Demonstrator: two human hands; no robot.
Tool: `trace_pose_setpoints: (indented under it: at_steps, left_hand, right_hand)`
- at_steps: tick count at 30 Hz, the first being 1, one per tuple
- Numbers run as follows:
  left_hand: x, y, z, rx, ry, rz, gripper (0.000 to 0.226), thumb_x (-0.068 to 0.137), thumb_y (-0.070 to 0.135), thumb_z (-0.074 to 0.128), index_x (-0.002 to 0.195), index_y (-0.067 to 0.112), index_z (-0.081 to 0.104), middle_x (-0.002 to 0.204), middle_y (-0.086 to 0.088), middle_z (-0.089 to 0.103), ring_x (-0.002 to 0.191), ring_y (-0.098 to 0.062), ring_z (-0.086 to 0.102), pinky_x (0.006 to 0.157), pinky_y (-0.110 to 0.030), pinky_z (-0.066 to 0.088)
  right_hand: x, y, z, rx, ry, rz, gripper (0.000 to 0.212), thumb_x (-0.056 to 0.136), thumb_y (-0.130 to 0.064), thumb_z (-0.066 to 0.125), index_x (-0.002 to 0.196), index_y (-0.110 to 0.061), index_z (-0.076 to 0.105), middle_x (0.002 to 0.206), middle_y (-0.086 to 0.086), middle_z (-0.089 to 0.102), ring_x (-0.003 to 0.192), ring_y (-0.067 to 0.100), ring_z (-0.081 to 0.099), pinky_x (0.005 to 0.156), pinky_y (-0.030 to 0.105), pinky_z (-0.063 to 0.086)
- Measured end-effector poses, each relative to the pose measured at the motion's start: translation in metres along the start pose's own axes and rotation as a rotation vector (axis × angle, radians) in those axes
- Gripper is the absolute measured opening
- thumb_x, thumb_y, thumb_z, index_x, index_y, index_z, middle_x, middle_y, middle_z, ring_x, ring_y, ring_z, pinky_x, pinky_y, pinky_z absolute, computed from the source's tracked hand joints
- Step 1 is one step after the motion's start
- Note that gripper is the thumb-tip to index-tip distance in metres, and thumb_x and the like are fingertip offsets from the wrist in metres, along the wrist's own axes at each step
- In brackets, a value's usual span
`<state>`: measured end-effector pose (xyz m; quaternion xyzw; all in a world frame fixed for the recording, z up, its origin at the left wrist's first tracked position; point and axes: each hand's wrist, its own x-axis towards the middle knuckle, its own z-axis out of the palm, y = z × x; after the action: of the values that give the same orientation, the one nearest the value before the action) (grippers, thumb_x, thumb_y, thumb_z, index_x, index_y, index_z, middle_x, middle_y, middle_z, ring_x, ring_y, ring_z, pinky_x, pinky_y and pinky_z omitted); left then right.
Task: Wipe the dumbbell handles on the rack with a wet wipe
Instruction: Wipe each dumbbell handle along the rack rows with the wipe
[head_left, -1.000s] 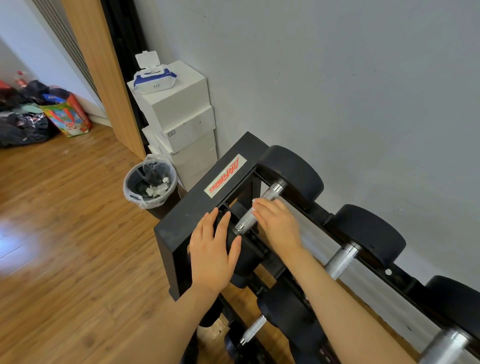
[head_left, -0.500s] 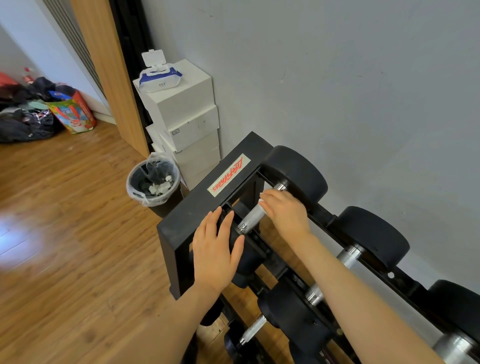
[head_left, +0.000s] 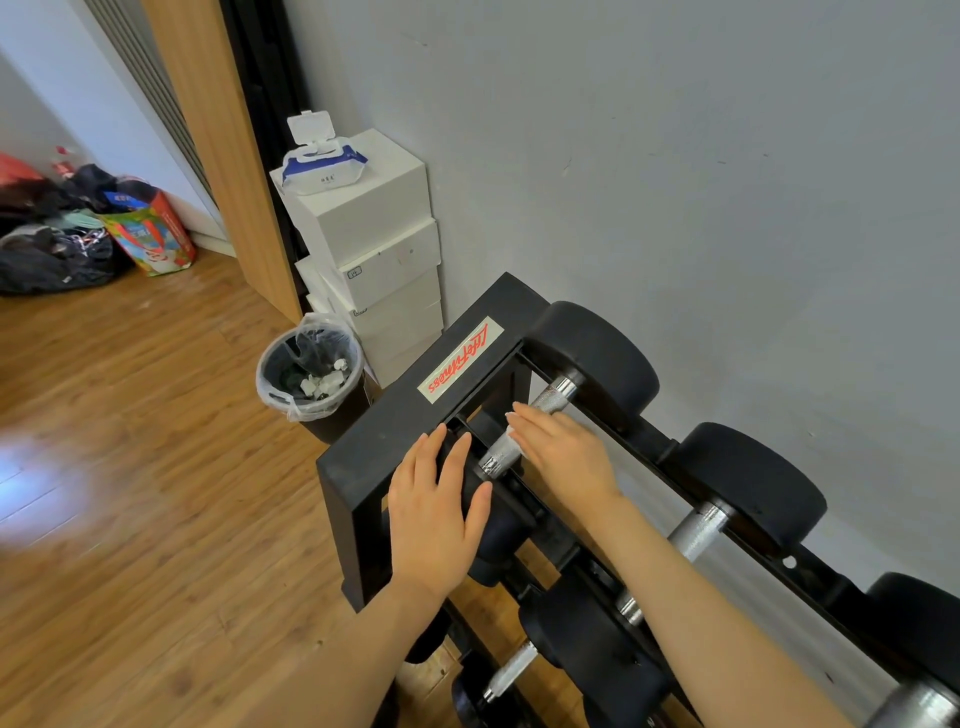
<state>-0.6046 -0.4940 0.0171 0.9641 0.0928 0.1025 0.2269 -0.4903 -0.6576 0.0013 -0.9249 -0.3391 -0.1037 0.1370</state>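
Note:
A black dumbbell rack (head_left: 363, 457) stands along the grey wall. On its top tier, at the left end, lies a dumbbell with a knurled chrome handle (head_left: 553, 395) between black heads (head_left: 602, 358). My right hand (head_left: 566, 452) lies over the middle of that handle, fingers stretched along it. A corner of a white wet wipe (head_left: 516, 443) peeks out under the palm. My left hand (head_left: 436, 509) rests flat on the near black head and the rack frame. More dumbbells (head_left: 748, 483) sit to the right and on the lower tier.
A wet wipe pack (head_left: 319, 166) with its lid up sits on stacked white boxes (head_left: 374, 239) by the wall. A lined bin (head_left: 309, 371) holding used wipes stands on the wooden floor left of the rack. Bags (head_left: 150, 234) lie far left.
My right hand slid up the handle toward the far head, then came back down to its middle, and its fingers straightened. My left hand stayed where it was.

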Motion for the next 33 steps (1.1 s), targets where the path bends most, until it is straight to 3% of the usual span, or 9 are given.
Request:
trace_pose_setpoints:
  at_steps: [4, 9, 14, 20, 22, 23, 25, 29, 33]
  left_hand:
    - [0.0, 0.0, 0.0, 0.0, 0.002, 0.01, 0.055, 0.097, 0.05, 0.036, 0.143, 0.022, 0.048, 0.15, -0.007, 0.044, 0.14, -0.031, 0.038, 0.111, -0.051, 0.035]
    - [0.001, -0.001, 0.001, -0.004, 0.018, 0.025, 0.054, 0.096, 0.048, 0.038, 0.141, 0.019, 0.052, 0.148, -0.009, 0.046, 0.138, -0.032, 0.04, 0.11, -0.051, 0.038]
    - [0.001, -0.001, 0.001, -0.001, 0.017, 0.024, 0.055, 0.097, 0.048, 0.038, 0.141, 0.019, 0.051, 0.149, -0.009, 0.045, 0.139, -0.032, 0.039, 0.111, -0.052, 0.037]
    - [0.0, -0.002, 0.001, -0.003, 0.017, 0.021, 0.055, 0.097, 0.048, 0.037, 0.141, 0.019, 0.051, 0.149, -0.009, 0.045, 0.139, -0.032, 0.039, 0.11, -0.054, 0.038]
    - [0.001, -0.001, 0.001, -0.004, 0.019, 0.019, 0.055, 0.097, 0.049, 0.037, 0.141, 0.02, 0.051, 0.149, -0.008, 0.045, 0.139, -0.031, 0.039, 0.11, -0.053, 0.037]
    - [0.001, -0.001, 0.001, -0.004, 0.02, 0.018, 0.055, 0.097, 0.049, 0.037, 0.141, 0.02, 0.051, 0.149, -0.008, 0.045, 0.139, -0.031, 0.039, 0.11, -0.053, 0.037]
    - [0.001, -0.001, 0.001, -0.003, 0.024, 0.02, 0.055, 0.097, 0.048, 0.037, 0.141, 0.019, 0.051, 0.149, -0.009, 0.045, 0.139, -0.032, 0.039, 0.11, -0.053, 0.037]
    - [0.001, -0.001, 0.002, -0.009, 0.028, 0.019, 0.055, 0.097, 0.048, 0.037, 0.141, 0.02, 0.05, 0.149, -0.009, 0.045, 0.138, -0.032, 0.039, 0.109, -0.053, 0.036]
    - [0.002, 0.0, 0.002, -0.012, 0.018, 0.013, 0.055, 0.097, 0.049, 0.037, 0.142, 0.021, 0.049, 0.15, -0.008, 0.044, 0.139, -0.031, 0.038, 0.11, -0.053, 0.036]
  right_hand:
    - [0.002, 0.007, 0.0, -0.024, 0.026, 0.1, 0.07, 0.056, -0.004, 0.09, 0.122, -0.007, 0.066, 0.128, 0.011, 0.063, 0.103, 0.026, 0.068, 0.085, 0.035, 0.056]
    - [-0.007, -0.004, 0.008, 0.045, 0.054, 0.02, 0.052, 0.073, -0.009, 0.083, 0.122, -0.011, 0.066, 0.13, 0.004, 0.063, 0.082, 0.018, 0.068, 0.066, 0.031, 0.06]
    - [-0.002, 0.006, 0.005, 0.01, 0.13, 0.136, 0.063, 0.066, 0.0, 0.082, 0.125, -0.005, 0.062, 0.132, 0.011, 0.061, 0.104, 0.025, 0.067, 0.087, 0.035, 0.055]
    - [-0.01, -0.004, 0.006, 0.089, 0.108, 0.083, 0.067, 0.063, -0.006, 0.087, 0.125, -0.006, 0.063, 0.13, 0.012, 0.061, 0.098, 0.022, 0.069, 0.078, 0.03, 0.059]
    - [-0.008, 0.0, 0.002, 0.125, 0.132, 0.184, 0.061, 0.074, -0.017, 0.082, 0.13, -0.012, 0.058, 0.134, -0.002, 0.057, 0.104, 0.012, 0.065, 0.08, 0.022, 0.057]
    - [-0.007, 0.003, 0.002, 0.133, 0.164, 0.279, 0.052, 0.083, -0.028, 0.073, 0.132, -0.017, 0.056, 0.13, -0.021, 0.054, 0.104, 0.001, 0.061, 0.081, 0.013, 0.052]
    - [-0.006, -0.001, 0.004, 0.24, 0.213, 0.404, 0.044, 0.093, -0.045, 0.054, 0.131, -0.022, 0.056, 0.113, -0.04, 0.049, 0.096, -0.013, 0.054, 0.08, 0.009, 0.047]
    - [-0.012, -0.016, 0.009, 0.128, 0.233, 0.271, 0.042, 0.09, -0.024, 0.065, 0.129, -0.008, 0.059, 0.117, 0.008, 0.055, 0.09, 0.012, 0.061, 0.072, 0.018, 0.053]
    - [-0.011, -0.019, 0.005, 0.298, 0.223, 0.426, 0.031, 0.095, -0.034, 0.056, 0.123, -0.022, 0.058, 0.115, 0.002, 0.057, 0.097, 0.013, 0.06, 0.078, 0.026, 0.055]
